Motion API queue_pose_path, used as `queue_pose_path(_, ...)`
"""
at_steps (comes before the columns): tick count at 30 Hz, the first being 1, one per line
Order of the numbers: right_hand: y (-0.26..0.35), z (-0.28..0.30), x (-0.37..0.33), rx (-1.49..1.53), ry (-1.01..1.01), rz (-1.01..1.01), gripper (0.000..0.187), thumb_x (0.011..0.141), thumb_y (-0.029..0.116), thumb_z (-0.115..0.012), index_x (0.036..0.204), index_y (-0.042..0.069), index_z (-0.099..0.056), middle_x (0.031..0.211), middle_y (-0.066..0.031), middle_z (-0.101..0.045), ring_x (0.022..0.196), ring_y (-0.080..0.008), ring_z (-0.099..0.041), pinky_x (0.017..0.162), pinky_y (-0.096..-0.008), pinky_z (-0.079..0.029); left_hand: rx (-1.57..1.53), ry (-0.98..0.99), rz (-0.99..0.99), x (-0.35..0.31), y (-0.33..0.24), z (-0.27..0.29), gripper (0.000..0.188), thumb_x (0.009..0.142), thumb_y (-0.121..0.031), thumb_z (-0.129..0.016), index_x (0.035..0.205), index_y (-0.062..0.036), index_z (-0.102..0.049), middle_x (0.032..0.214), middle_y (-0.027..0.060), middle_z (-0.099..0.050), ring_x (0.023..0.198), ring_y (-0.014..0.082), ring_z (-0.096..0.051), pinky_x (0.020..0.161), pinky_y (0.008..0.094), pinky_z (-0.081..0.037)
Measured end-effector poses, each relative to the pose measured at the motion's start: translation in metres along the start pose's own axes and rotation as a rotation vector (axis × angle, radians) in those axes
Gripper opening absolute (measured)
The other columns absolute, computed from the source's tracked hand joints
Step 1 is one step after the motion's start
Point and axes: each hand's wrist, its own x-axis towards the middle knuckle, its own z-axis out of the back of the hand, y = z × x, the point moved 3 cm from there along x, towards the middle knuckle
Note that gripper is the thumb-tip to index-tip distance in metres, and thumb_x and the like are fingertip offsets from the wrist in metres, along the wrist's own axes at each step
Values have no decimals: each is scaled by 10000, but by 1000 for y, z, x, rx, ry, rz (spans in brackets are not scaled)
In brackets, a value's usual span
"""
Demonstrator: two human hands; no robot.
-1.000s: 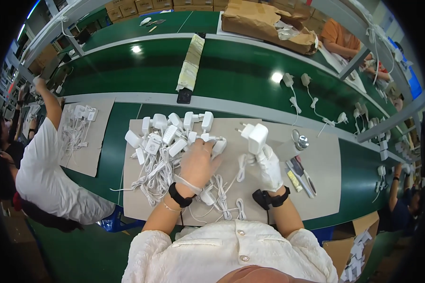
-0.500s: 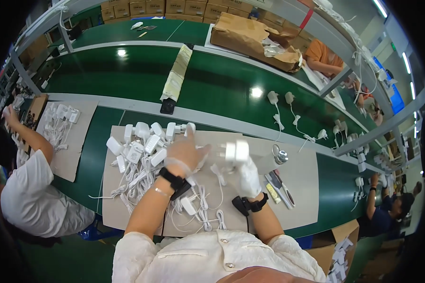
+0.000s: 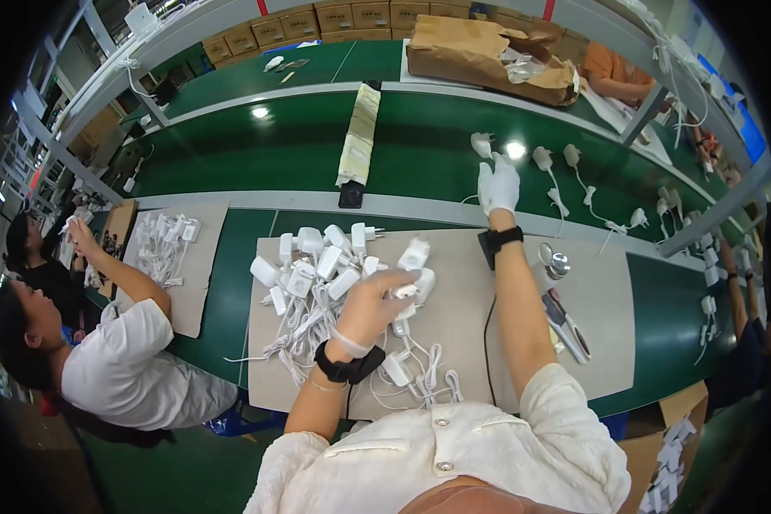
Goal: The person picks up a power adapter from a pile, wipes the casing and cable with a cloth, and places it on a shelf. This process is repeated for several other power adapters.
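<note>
My left hand point(image 3: 373, 310) is closed on a white power adapter point(image 3: 415, 254) at the right edge of a heap of white power adapters point(image 3: 302, 278) with bundled cords. The adapter is blurred, and other white pieces crowd round the fingertips. My right hand point(image 3: 499, 184), in a white glove, reaches over the rail onto the green conveyor belt point(image 3: 257, 154). Its fingers are stretched out, the tips beside a white adapter point(image 3: 481, 144) lying on the belt. A thin white cord shows left of that hand. More coiled cords point(image 3: 424, 377) lie below my left hand.
Grey cardboard point(image 3: 463, 317) covers the bench before me. A metal-topped bottle point(image 3: 558, 262) and hand tools point(image 3: 567, 330) lie to the right. Several adapters point(image 3: 543, 159) rest along the belt. A seated co-worker point(image 3: 120, 368) is at left; a torn brown carton point(image 3: 463, 51) stands beyond the belt.
My right hand has moved from above the bench, where it held a white adapter, forward onto the belt. My left hand has shifted across the heap's right side. The whole view has swung leftward.
</note>
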Motion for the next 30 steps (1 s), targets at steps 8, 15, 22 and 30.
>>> queue_pose_path(8, 79, 92, -161, 776, 1083, -63, 345, 984, 268, -477, 1141, -12, -605, 1060, -117, -650, 994, -209, -598, 889, -327, -458, -853, 119, -28, -21, -19, 6, 426, 765, 2, -717, 1179, -38, -623, 1127, 144, -642, 1031, 234, -624, 890, 353, -502)
queue_pose_path(15, 128, 132, -222, 531, 1196, -139, 222, 935, 256, -577, 862, 48, -605, 750, -88, -614, 682, -249, -599, 645, -334, -487, -1302, 302, -82, -20, 8, -8, 541, 793, 21, -676, 1303, -6, -497, 1288, 168, -545, 1210, 298, -540, 1016, 402, -443)
queue_pose_path(22, 143, 143, -204, 332, 889, 251, 237, 858, 279, -685, 773, 73, -606, 652, -82, -566, 563, -241, -577, 524, -351, -456, -1623, 340, 5, -10, -3, -14, 629, 800, 14, -561, 1403, 8, -380, 1416, 245, -415, 1290, 394, -447, 1083, 512, -346)
queue_pose_path(30, 128, 134, -211, 432, 720, 203, 254, 893, 302, -642, 764, 87, -603, 536, -30, -451, 477, -198, -503, 436, -310, -401, -1466, 271, 45, -8, -24, -6, 698, 794, -17, -616, 1436, -1, -342, 1481, 216, -331, 1331, 364, -397, 1067, 431, -369)
